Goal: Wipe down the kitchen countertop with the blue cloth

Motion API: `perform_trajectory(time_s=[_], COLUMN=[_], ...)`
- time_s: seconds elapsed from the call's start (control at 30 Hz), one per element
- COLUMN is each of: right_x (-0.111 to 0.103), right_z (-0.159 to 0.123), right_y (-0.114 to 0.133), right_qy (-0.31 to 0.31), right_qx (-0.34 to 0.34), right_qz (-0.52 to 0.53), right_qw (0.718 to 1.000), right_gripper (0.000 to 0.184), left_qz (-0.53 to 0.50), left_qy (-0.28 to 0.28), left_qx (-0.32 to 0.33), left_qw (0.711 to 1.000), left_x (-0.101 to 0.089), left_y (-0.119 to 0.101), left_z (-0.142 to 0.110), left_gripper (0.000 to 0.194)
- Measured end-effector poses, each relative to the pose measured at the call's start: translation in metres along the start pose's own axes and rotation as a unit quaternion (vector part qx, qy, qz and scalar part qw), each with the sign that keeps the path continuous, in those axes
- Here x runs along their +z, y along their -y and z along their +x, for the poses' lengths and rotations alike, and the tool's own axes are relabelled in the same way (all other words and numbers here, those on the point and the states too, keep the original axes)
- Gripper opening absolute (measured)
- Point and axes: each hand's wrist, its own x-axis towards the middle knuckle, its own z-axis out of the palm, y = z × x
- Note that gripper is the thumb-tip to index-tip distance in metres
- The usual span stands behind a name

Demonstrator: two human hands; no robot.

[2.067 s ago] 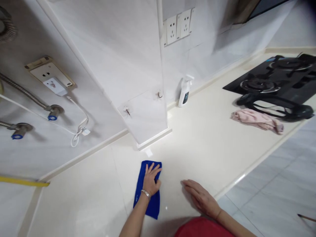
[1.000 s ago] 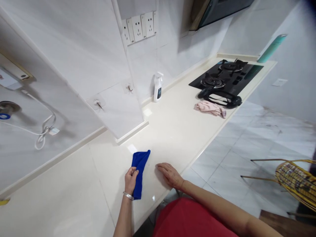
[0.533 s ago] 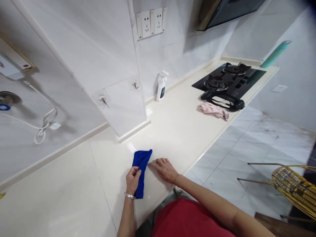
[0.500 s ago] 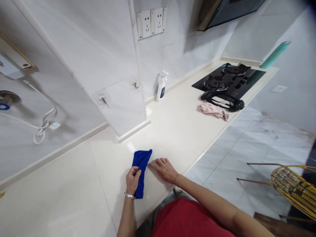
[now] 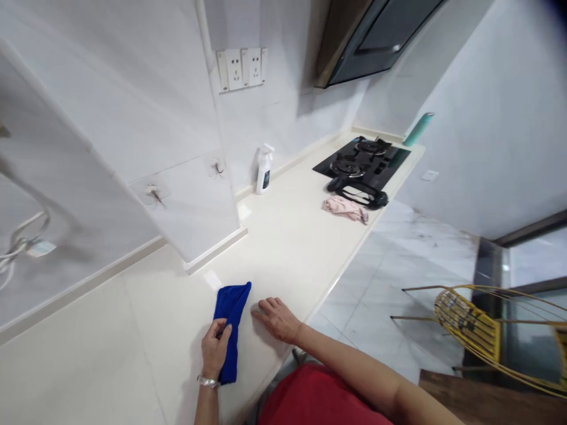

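Note:
A folded blue cloth [image 5: 232, 337] lies lengthwise on the cream countertop [image 5: 283, 254] near its front edge. My left hand [image 5: 215, 348], with a bracelet at the wrist, pinches the cloth's left side between thumb and fingers. Just right of the cloth, my right hand [image 5: 278, 320] rests palm down on the counter, a small gap away from the fabric. Its index finger points toward the cloth and the other fingers are slightly bent; it holds nothing.
Against the wall stands a white spray bottle [image 5: 264, 170]. Farther right are a pink cloth [image 5: 345, 209], a black pan-support-like frame [image 5: 377, 199] and a gas hob [image 5: 361, 160] with a green cylinder [image 5: 419, 128] behind. A yellow woven chair [image 5: 469, 324] stands on the floor.
The camera view has turned right, so the whole scene sits farther left. My right hand has drawn slightly away from the cloth; my left hand still grips it.

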Motion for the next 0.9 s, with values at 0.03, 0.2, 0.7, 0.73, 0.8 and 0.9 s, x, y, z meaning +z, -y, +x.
perform_trajectory(time_s=[0.03, 0.2, 0.7, 0.73, 0.8, 0.9], right_x=[0.000, 0.005, -0.008, -0.003, 0.010, 0.030], right_z=[-0.003, -0.030, -0.213, -0.230, -0.261, -0.292], right_y=[-0.002, -0.015, -0.092, -0.097, -0.104, -0.111], right_qy=[-0.004, -0.034, -0.044, -0.011, 0.071, 0.127], right_qx=[-0.006, -0.041, 0.105, 0.158, 0.292, 0.399], right_qz=[0.001, 0.024, -0.010, -0.016, -0.028, -0.033], right_qw=[1.000, 0.998, 0.993, 0.987, 0.953, 0.908], right_gripper=[0.037, 0.036, 0.030, 0.027, 0.025, 0.023], left_qz=[0.001, 0.010, 0.028, 0.029, 0.031, 0.035], left_qy=[-0.001, 0.001, -0.001, -0.001, -0.002, -0.005], left_qx=[-0.001, 0.000, -0.004, -0.004, -0.004, -0.003], left_qw=[1.000, 1.000, 1.000, 1.000, 1.000, 0.999], left_x=[0.000, 0.001, 0.004, 0.004, 0.004, 0.004], left_y=[0.001, 0.005, 0.011, 0.011, 0.010, 0.010], left_z=[0.001, 0.007, 0.009, 0.009, 0.009, 0.010], left_gripper=[0.037, 0.042, 0.052, 0.052, 0.053, 0.053])
